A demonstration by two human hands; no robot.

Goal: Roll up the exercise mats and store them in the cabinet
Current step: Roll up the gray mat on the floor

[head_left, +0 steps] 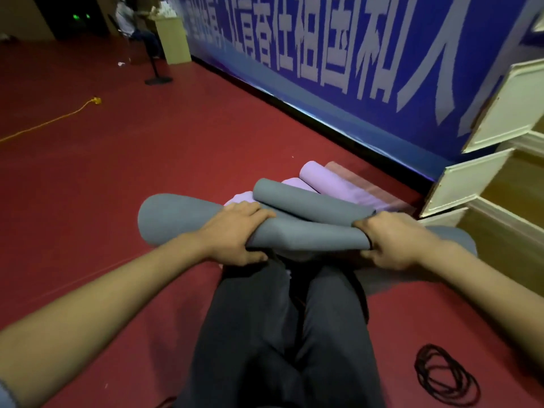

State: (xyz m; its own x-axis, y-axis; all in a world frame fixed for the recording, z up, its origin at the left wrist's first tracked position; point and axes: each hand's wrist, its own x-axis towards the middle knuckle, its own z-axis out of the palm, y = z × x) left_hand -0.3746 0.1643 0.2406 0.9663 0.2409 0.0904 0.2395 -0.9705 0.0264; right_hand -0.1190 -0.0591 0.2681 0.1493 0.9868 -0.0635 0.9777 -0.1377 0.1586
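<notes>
Your grey mat point(294, 237) is a plain, even slate grey with no print. A second grey roll point(309, 201) lying on it at 12 o'clock matches that shade. Beyond, toward 1 o'clock, the lilac mats point(323, 179) are pale purple and unpatterned; the dusty-pink mat point(362, 181) beside them is a muted rose. The floor point(147, 160) is uniform dark red. At 1 o'clock the banner point(323, 54) is deep blue with large pale lavender-white characters. The cabinet point(500, 113) at 2 o'clock is cream with tan wood inside. Your trousers point(279, 334) are charcoal. At 10 o'clock the cable point(50, 120) is yellow. At 4 o'clock the coiled bands point(441, 375) are black.
</notes>
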